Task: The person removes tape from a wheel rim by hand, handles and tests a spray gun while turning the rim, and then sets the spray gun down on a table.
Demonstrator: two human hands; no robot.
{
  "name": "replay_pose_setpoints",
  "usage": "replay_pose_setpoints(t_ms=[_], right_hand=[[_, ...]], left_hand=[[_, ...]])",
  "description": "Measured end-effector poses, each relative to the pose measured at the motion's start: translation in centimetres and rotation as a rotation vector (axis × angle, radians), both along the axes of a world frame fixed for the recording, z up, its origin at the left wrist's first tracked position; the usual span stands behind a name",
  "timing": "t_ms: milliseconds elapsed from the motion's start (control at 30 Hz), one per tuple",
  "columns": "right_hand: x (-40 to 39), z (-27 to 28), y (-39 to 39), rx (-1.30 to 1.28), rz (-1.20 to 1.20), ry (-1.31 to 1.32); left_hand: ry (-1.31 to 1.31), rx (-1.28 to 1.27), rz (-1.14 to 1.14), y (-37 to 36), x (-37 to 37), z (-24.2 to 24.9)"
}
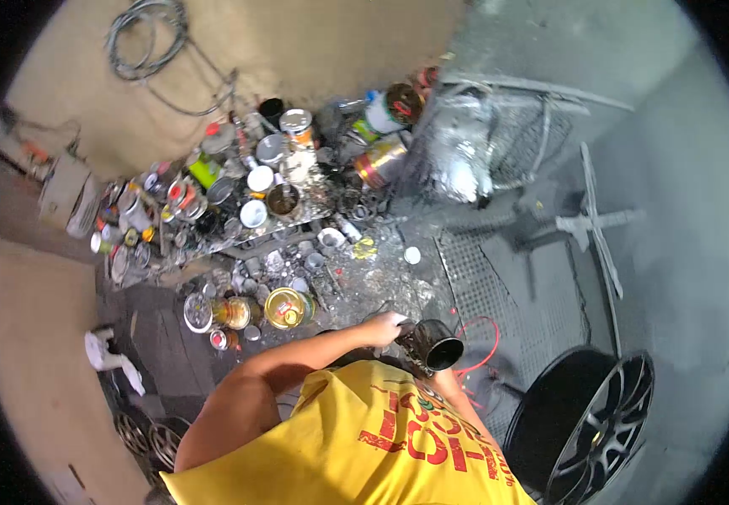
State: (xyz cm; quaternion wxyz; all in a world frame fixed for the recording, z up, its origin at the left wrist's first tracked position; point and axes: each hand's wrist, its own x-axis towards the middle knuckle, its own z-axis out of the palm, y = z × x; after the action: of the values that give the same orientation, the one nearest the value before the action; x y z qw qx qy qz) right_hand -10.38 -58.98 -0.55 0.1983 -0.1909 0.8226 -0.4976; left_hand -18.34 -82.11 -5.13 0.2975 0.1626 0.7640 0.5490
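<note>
A dark cup (443,352) with an open, round mouth is tilted in front of my yellow shirt. My left hand (380,329) is closed beside its left side, with a small white patch (399,319) at the fingertips that is too small to identify. Dark, stained parts lie between that hand and the cup. My right forearm (455,394) comes up below the cup, which hides the right hand's fingers. A red hose (494,338) curves just to the right of the cup.
A cluttered bench (255,232) holds paint cans and cups. More cans, including a gold-lidded one (288,308), stand lower down. A spoked wheel (604,433) is at lower right, a foil-wrapped object (458,160) at upper right, and a cross-shaped stand (593,224) by the right wall.
</note>
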Motion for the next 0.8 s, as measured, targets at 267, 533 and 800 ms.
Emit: replay_pose_setpoints(t_ms=[267,533,800], right_hand=[[-7.0,2.4,-1.1,0.049,0.145,0.251],[-22.9,12.1,-0.8,-0.154,-0.258,-0.225],[-50.7,14.2,-2.5,-0.962,-0.638,-0.609]], left_hand=[[-0.379,0.119,0.308,-0.7,-2.1,1.3],[-0.364,0.141,0.523,-4.0,-0.7,-1.4],[-0.148,0.026,0.354,-2.4,9.5,-2.7]])
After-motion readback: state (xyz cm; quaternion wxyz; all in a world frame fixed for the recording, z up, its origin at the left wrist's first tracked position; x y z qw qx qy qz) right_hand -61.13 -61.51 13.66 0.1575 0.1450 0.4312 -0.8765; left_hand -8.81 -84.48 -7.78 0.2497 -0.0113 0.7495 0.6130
